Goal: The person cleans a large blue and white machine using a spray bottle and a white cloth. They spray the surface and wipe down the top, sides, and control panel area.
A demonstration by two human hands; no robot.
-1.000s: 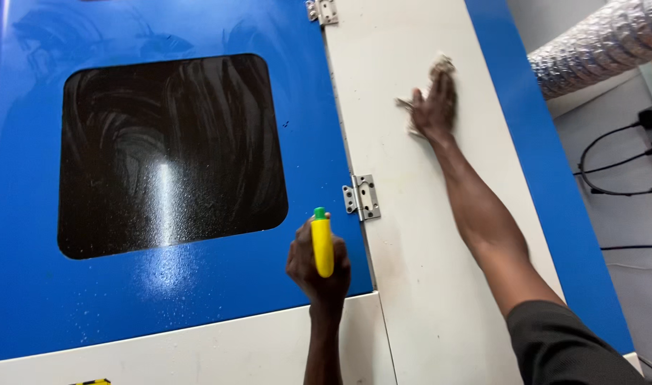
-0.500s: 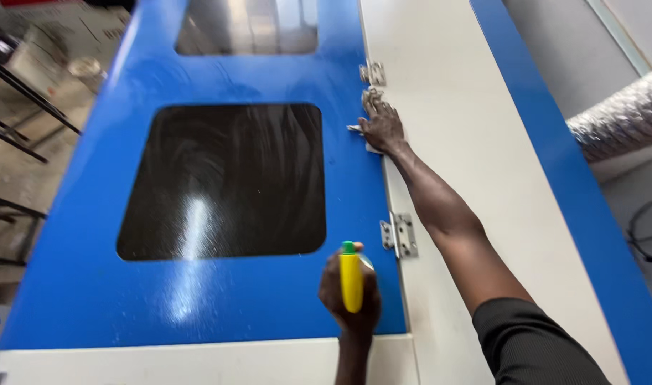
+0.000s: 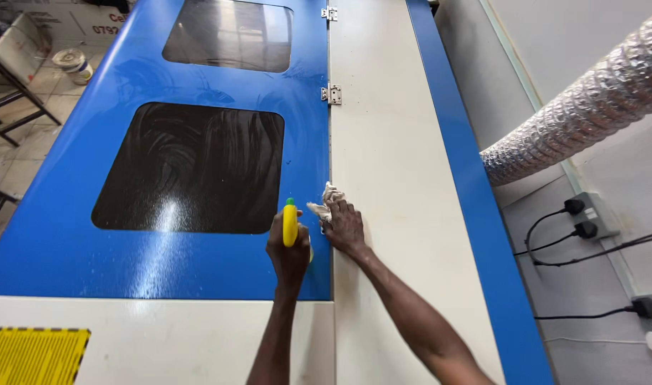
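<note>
Gripping a yellow spray bottle (image 3: pixel 290 223), the left hand (image 3: pixel 289 249) has its fingers wrapped around it; its contents are unseen. Right hand (image 3: pixel 344 228) fingers press a crumpled rag (image 3: pixel 326 207) against the blue machine lid (image 3: pixel 162 257).

One head-worn view looks steeply down, close over the blue machine lid (image 3: pixel 69 235), perhaps slightly tilted.

The white panel (image 3: pixel 390 171) is flat and bare at twelve o'clock from the right hand (image 3: pixel 345 227), so a hand could slide up it. A small hinge (image 3: pixel 331 93) sticks out on the seam up there. At nine o'clock, just beside, the left hand (image 3: pixel 289 249) and yellow bottle (image 3: pixel 290 222) stand in the way.
</note>
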